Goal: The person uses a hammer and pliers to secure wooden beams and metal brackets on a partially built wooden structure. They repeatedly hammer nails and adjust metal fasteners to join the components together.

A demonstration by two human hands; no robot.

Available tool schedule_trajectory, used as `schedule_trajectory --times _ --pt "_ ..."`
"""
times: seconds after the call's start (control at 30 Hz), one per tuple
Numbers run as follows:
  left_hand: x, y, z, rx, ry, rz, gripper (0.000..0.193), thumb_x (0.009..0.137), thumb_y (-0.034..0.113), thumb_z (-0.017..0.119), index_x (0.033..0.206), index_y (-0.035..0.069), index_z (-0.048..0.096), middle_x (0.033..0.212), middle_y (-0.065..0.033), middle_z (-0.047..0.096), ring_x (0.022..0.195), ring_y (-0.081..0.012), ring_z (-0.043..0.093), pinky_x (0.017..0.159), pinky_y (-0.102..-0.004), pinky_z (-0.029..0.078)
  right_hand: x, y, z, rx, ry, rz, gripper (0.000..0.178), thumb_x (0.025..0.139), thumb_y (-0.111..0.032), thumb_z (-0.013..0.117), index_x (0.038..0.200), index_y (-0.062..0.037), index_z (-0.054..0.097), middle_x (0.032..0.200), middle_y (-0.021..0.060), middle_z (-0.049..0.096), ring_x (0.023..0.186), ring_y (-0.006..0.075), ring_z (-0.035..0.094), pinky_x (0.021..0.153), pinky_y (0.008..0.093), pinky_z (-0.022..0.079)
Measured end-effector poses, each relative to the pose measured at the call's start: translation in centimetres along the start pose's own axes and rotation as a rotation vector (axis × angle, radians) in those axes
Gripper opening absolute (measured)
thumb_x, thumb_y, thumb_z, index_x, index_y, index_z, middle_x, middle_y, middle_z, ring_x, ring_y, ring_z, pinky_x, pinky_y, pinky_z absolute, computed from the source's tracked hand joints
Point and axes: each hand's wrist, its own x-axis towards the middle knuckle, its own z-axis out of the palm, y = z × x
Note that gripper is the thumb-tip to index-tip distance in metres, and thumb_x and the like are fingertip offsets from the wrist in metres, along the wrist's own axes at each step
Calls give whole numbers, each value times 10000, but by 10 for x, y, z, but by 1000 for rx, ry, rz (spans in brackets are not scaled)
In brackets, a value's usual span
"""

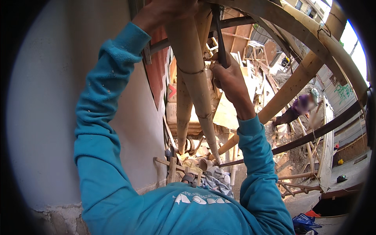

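Note:
At the top edge my left hand [168, 11] is closed over the upper end of a thick bamboo pole [192, 74]; the frame cuts off part of its fingers. My right hand [232, 80] is closed around the lower end of a long, dark metal bar [220, 37], thumb along its side. The bar points upward, its far end near wire ties under a curved plank [282, 15]. Thin wire loops ring the bamboo pole below my hands. A second bamboo pole [183, 113] slants down behind the first.
A smooth grey wall [70, 109] rises close on my left. Slanting bamboo [291, 84] and a dark curved rail [313, 135] cross the right side. Far below lie scrap boards [260, 55], stacked sacks [172, 111] and crumpled sheeting [217, 178]. Another person [301, 105] is down there.

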Motion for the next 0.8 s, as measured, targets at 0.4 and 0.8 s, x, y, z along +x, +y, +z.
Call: schedule_trajectory --times 0.4,0.8 --pt "8 -10 13 132 -8 -28 328 801 33 647 1129 21 655 955 -118 658 919 -294 644 817 -391 511 35 56 -24 -79 -62 -156 394 890 -301 683 1139 -27 548 923 43 503 868 159 505 794 340 437" --pt "10 -6 12 168 -74 -40 524 779 97 724 1287 60 602 1108 -103 673 1047 -299 649 934 -408 504 63 87 -26 100 -139 -293 284 962 -192 676 1149 -73 498 793 -48 428 603 29 412 515 215 350"
